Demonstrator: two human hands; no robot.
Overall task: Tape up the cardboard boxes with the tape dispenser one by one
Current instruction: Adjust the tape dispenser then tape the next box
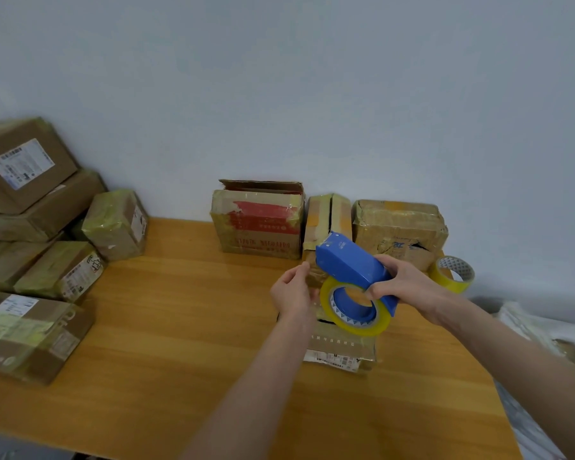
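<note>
Tape dispenser [352, 263], blue with a yellowish roll [354, 322] seated in it, is held in the air above a small cardboard box [341, 346] that lies on the desk [180, 343] just in front of the person. The right hand [409, 283] grips its rear, fingers [388, 262] curled over the top and the thumb tucked under by the hub, so the nose points away and to the left, probably to bring the cutting end down onto the box's seam. The left hand [292, 290] sits just beside that nose, its fingers [301, 270] bent with thumb and forefinger nearly meeting. It looks set to draw out the free end of tape, but no strip shows, so I cannot tell whether it pinches anything. Three more boxes stand in a row against the wall: a red-printed one [258, 224] with a flap up, a narrow one [327, 214] and a crumpled one [399, 227], likely waiting their turn. A stack of boxes wrapped in tape [47, 227] sits well apart on the left, seemingly set aside as finished. A spare roll [452, 273] rests near the right hand, close by for a refill.
</note>
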